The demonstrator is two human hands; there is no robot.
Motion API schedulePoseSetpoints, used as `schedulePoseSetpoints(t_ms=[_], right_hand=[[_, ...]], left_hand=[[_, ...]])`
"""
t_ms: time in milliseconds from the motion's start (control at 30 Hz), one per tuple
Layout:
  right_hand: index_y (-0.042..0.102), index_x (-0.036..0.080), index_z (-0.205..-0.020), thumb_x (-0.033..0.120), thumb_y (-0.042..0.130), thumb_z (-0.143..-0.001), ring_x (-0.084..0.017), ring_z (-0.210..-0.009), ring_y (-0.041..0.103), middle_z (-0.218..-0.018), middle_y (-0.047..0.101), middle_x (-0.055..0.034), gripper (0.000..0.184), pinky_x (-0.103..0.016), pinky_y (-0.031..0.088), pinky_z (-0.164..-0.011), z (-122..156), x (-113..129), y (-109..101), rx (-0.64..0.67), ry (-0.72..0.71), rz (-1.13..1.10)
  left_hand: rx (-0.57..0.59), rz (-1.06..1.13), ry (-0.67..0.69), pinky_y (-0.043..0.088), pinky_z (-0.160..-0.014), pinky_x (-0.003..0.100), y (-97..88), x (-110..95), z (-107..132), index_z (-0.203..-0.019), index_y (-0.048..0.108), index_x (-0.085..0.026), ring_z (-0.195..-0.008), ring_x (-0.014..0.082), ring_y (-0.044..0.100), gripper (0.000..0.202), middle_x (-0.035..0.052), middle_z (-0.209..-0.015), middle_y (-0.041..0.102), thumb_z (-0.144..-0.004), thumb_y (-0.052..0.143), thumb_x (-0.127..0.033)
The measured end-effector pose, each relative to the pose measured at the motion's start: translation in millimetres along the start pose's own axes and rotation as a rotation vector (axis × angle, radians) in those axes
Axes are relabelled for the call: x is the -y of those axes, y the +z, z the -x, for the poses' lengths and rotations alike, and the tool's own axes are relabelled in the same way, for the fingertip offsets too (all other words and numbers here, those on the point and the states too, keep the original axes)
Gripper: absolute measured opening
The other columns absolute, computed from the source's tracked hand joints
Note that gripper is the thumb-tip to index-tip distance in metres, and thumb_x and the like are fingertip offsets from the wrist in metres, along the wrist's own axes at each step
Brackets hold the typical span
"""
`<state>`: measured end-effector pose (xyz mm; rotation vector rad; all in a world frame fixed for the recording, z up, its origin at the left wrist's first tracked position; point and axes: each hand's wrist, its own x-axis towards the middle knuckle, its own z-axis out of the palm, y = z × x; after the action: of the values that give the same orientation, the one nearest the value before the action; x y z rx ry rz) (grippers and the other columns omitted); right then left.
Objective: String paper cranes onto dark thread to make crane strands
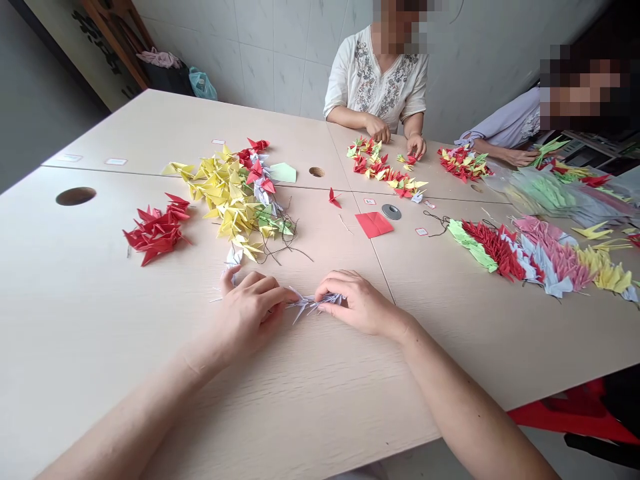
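My left hand (253, 308) and my right hand (353, 301) rest on the wooden table (310, 393), fingers curled and pinched. Between them they hold a short row of pale lilac paper cranes (310, 303) lying flat on the table. Just beyond my left hand lies a heap of yellow paper cranes (233, 200) mixed with red, green and white ones and dark thread. A pile of red cranes (157, 230) sits further left.
A red paper square (374, 224) and a round metal disc (391, 212) lie mid-table. A long string of coloured cranes (540, 257) stretches at right. Across the table a person (380, 80) handles small cranes (383, 167); another person's hand (520, 157) is at far right.
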<state>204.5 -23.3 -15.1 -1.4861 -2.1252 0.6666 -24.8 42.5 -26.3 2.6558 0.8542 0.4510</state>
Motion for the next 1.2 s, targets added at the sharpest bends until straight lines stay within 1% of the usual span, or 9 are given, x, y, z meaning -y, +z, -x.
schedulePoseSetpoints(t_ms=[133, 367, 667, 767, 900, 933, 1000, 1100, 1200], right_hand=[[0.062, 0.021, -0.086, 0.013, 0.065, -0.085, -0.014, -0.087, 0.056, -0.090, 0.064, 0.0010, 0.009, -0.028, 0.040, -0.082, -0.6, 0.3, -0.3, 0.003, 0.000, 0.001], [0.063, 0.022, -0.087, 0.013, 0.065, -0.085, -0.015, -0.088, 0.057, -0.090, 0.065, 0.0013, 0.009, -0.028, 0.040, -0.083, -0.3, 0.4, 0.3, -0.007, 0.003, 0.003], [0.060, 0.022, -0.091, 0.013, 0.066, -0.083, -0.014, -0.087, 0.058, -0.091, 0.065, 0.0017, 0.014, -0.027, 0.041, -0.081, -0.7, 1.4, 0.1, -0.025, 0.019, 0.008], [0.058, 0.023, -0.096, 0.014, 0.068, -0.081, -0.015, -0.089, 0.059, -0.094, 0.066, 0.0014, 0.020, -0.028, 0.041, -0.083, -0.1, 3.0, 1.5, -0.026, 0.016, 0.003], [0.056, 0.025, -0.113, 0.021, 0.076, -0.076, -0.018, -0.100, 0.059, -0.107, 0.066, -0.0010, 0.042, -0.031, 0.037, -0.089, -0.8, 6.5, 9.5, -0.070, -0.017, 0.056], [0.057, 0.025, -0.114, 0.023, 0.076, -0.077, -0.018, -0.101, 0.058, -0.108, 0.067, -0.0014, 0.042, -0.032, 0.035, -0.090, -1.4, 7.3, 12.1, -0.083, -0.032, 0.083], [0.061, 0.025, -0.106, 0.024, 0.072, -0.081, -0.018, -0.099, 0.059, -0.104, 0.069, -0.0008, 0.028, -0.033, 0.033, -0.089, -3.0, 8.3, 16.5, -0.099, -0.059, 0.127], [0.063, 0.023, -0.091, 0.022, 0.067, -0.086, -0.014, -0.091, 0.061, -0.092, 0.070, 0.0020, 0.006, -0.032, 0.030, -0.089, -4.7, 8.9, 19.3, -0.113, -0.064, 0.153], [0.062, 0.022, -0.085, 0.022, 0.066, -0.086, -0.013, -0.088, 0.061, -0.087, 0.069, 0.0028, 0.004, -0.032, 0.029, -0.090, -5.0, 10.1, 18.0, -0.129, -0.049, 0.170]], left_hand=[[0.006, 0.011, -0.010, 0.017, -0.099, 0.048, -1.1, 0.4, -0.4, -0.095, 0.065, -0.031, -0.088, 0.0186, 0.057, 0.026, -0.0028, -0.084, 0.067, -0.086, 0.047, -0.014], [0.007, -0.012, 0.014, 0.018, -0.097, 0.049, 0.7, 3.0, -0.1, -0.103, 0.065, -0.037, -0.087, 0.0197, 0.056, 0.035, -0.0027, -0.083, 0.065, -0.087, 0.045, -0.013], [0.006, -0.031, 0.032, 0.020, -0.094, 0.049, 2.5, 5.6, 0.8, -0.107, 0.066, -0.040, -0.085, 0.0191, 0.055, 0.040, -0.0022, -0.080, 0.061, -0.087, 0.045, -0.011], [0.006, -0.035, 0.039, 0.019, -0.094, 0.049, 3.3, 6.4, 1.5, -0.108, 0.066, -0.040, -0.084, 0.0187, 0.054, 0.040, -0.0019, -0.080, 0.060, -0.089, 0.044, -0.013], [-0.003, -0.036, 0.062, 0.019, -0.094, 0.049, 3.6, 6.5, 1.6, -0.108, 0.065, -0.042, -0.084, 0.0187, 0.054, 0.038, -0.0024, -0.081, 0.062, -0.090, 0.046, -0.014], [-0.014, -0.041, 0.066, 0.018, -0.094, 0.050, 3.6, 6.6, 1.5, -0.108, 0.064, -0.043, -0.085, 0.0191, 0.054, 0.038, -0.0028, -0.081, 0.063, -0.090, 0.047, -0.014], [-0.030, -0.050, 0.070, 0.016, -0.097, 0.052, 3.7, 6.7, 1.4, -0.108, 0.064, -0.044, -0.087, 0.0195, 0.054, 0.038, -0.0038, -0.082, 0.065, -0.090, 0.048, -0.014], [-0.037, -0.038, 0.054, 0.011, -0.102, 0.052, 3.6, 6.1, 1.0, -0.102, 0.065, -0.038, -0.089, 0.0187, 0.056, 0.033, -0.0046, -0.084, 0.068, -0.088, 0.049, -0.012], [-0.050, -0.021, 0.021, 0.007, -0.106, 0.052, 2.6, 4.1, 0.7, -0.094, 0.063, -0.030, -0.089, 0.0180, 0.058, 0.024, -0.0043, -0.083, 0.069, -0.086, 0.049, -0.011]])
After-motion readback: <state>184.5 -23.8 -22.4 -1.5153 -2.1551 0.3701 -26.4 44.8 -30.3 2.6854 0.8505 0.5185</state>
